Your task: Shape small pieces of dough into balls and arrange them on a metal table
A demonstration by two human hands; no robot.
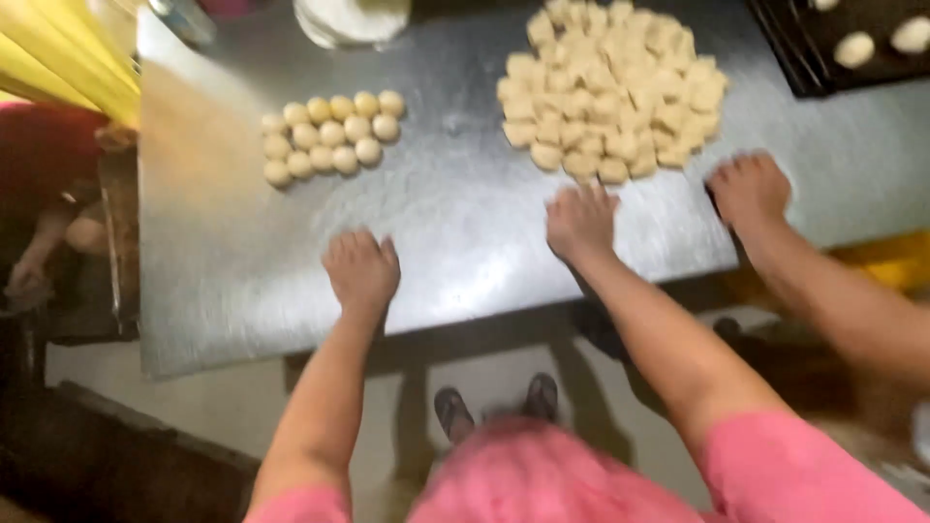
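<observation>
My left hand (361,269) rests palm down on the steel table (455,223), fingers curled, near the front edge. My right hand (581,221) lies palm down just below a big pile of cut dough pieces (610,87), its fingers slightly apart. Anything under either palm is hidden. A cluster of round dough balls (334,136) sits in rows at the far left of the table, well ahead of my left hand. The frame is blurred.
Another person's hand (751,189) presses on the table to the right of mine. A black tray (823,68) with dough balls stands at the back right, a white bowl (354,19) at the back. A person in red (48,184) is at the left.
</observation>
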